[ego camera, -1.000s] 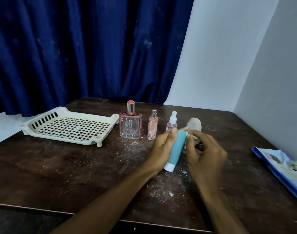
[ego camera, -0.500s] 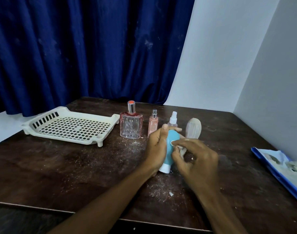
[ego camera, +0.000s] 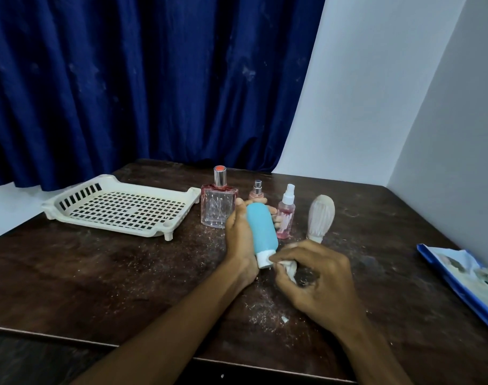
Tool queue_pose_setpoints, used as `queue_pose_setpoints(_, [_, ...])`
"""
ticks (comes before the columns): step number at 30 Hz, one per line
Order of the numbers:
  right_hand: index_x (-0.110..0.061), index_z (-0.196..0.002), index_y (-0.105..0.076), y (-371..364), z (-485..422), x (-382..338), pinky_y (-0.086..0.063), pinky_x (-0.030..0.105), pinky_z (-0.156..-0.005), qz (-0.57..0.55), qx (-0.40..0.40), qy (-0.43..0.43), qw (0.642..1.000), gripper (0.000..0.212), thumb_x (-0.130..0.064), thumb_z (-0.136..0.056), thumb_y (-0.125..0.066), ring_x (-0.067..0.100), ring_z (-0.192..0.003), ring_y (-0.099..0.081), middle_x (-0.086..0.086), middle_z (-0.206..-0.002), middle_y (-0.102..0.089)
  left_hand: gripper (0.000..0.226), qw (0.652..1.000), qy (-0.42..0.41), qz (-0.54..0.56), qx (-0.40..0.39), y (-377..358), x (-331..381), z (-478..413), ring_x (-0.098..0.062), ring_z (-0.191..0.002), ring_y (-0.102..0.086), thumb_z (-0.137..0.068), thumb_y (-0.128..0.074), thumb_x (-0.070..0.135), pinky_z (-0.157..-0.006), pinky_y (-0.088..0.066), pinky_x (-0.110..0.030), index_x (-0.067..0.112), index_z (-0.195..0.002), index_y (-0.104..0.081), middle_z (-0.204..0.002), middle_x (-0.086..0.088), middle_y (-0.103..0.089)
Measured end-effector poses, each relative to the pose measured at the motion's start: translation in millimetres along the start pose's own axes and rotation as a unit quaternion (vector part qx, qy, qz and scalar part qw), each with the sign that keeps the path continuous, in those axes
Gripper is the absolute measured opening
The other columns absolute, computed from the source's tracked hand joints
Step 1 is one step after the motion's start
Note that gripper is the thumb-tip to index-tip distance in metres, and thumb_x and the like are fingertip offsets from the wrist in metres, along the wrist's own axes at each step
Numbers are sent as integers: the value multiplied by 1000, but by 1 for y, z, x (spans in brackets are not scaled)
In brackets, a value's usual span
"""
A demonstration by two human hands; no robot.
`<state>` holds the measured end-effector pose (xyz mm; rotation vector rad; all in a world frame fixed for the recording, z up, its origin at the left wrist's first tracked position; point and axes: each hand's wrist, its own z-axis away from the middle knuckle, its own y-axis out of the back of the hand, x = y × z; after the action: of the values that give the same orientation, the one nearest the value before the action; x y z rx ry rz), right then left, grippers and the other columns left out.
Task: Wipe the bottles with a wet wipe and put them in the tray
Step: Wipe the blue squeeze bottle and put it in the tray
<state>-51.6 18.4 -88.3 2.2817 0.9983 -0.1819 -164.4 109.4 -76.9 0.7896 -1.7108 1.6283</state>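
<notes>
A plain room corner, seemingly in a home: a dark blue curtain [ego camera: 154, 93] hangs beside bare white walls [ego camera: 362, 93] behind a worn, dark wooden tabletop [ego camera: 98, 273] flecked with pale dust. A white plastic tray [ego camera: 120, 229], a glass perfume bottle [ego camera: 217, 211] and a small pink spray bottle [ego camera: 286, 218] stand on it, household toiletries rather than work gear.

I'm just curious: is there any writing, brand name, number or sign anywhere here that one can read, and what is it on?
No readable text anywhere.
Teal bottle, square glass bottle, small pink bottle, pink spray bottle: no label shows.
Blue packet at far right: a printed picture, any lettering too blurred to read.
Tray, wet wipe: plain.
</notes>
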Motion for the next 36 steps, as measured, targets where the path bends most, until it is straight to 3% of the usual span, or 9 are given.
queue_pose_setpoints(8, [-12,-93,-80,-6,0,-1,-51,13,-81,31,10,42,999,16,-10,-77,-76,5,-87,-65,2,-94,-69,53,991,30,58,-114,-4,-3,1,-18,-59,-55,-102,-36,49,-58,-48,-29,5,-102,-66,-74,-10,-62])
queue_pose_setpoints(11, [-13,-90,-80,-6,-2,1,-51,11,-80,42,32,19,998,16,-8,-75,-78,3,-84,-65,0,-91,-70,55,988,28,61,-138,-3,-3,1,-18,-60,-55,-103,-35,50,-55,-48,-27,6,-105,-67,-75,-9,-61])
queue_pose_setpoints(16, [-14,-88,-79,3,-3,10,-47,5,-71,70,92,-68,991,24,3,-71,-81,0,-77,-64,-4,-85,-71,53,988,-32,1,-151,-4,-1,5,-18,-59,-58,-104,-33,46,-51,-50,-28,3,-106,-65,-74,-7,-65])
queue_pose_setpoints(20, [-13,-88,-79,5,-2,10,-52,13,-69,71,115,-91,987,22,2,-72,-79,0,-76,-65,-5,-85,-71,52,976,-124,-87,-159,-5,-2,9,-18,-59,-59,-107,-29,35,-56,-53,-29,-4,-104,-63,-81,-14,-68])
queue_pose_setpoints(22, [-13,-88,-79,5,-2,10,-54,16,-68,67,116,-100,986,21,2,-73,-79,1,-75,-65,-5,-84,-71,54,962,-155,-130,-181,-3,-3,9,-21,-65,-62,-107,-32,39,-62,-55,-35,-5,-109,-63,-93,-23,-68])
queue_pose_setpoints(24, [-13,-88,-78,5,-2,11,-51,10,-69,61,111,-114,985,20,0,-74,-79,0,-75,-64,-6,-84,-70,50,945,-188,-190,-186,1,-5,8,-23,-72,-65,-104,-34,42,-69,-57,-38,4,-111,-65,-94,-16,-70])
queue_pose_setpoints(27, [-13,-90,-78,6,-1,11,-47,5,-71,65,98,-127,985,18,-2,-76,-78,0,-75,-63,-5,-84,-70,39,914,-235,-273,-187,6,-5,10,-16,-80,-68,-103,-34,35,-75,-56,-31,14,-115,-64,-92,-5,-70])
queue_pose_setpoints(32, [-14,-88,-79,5,-1,12,-45,3,-72,81,88,-133,984,15,-5,-76,-78,2,-72,-63,-4,-83,-72,39,846,-244,-424,-212,22,2,10,-2,-110,-61,-101,-51,37,-94,-50,-23,20,-136,-54,-122,8,-64])
queue_pose_setpoints(36, [-13,-89,-79,5,-2,13,-46,5,-71,78,83,-135,984,14,-6,-77,-78,5,-71,-63,-3,-83,-72,37,801,-280,-494,-191,31,4,20,7,-98,-54,-97,-61,33,-83,-43,-10,14,-129,-58,-109,10,-58])
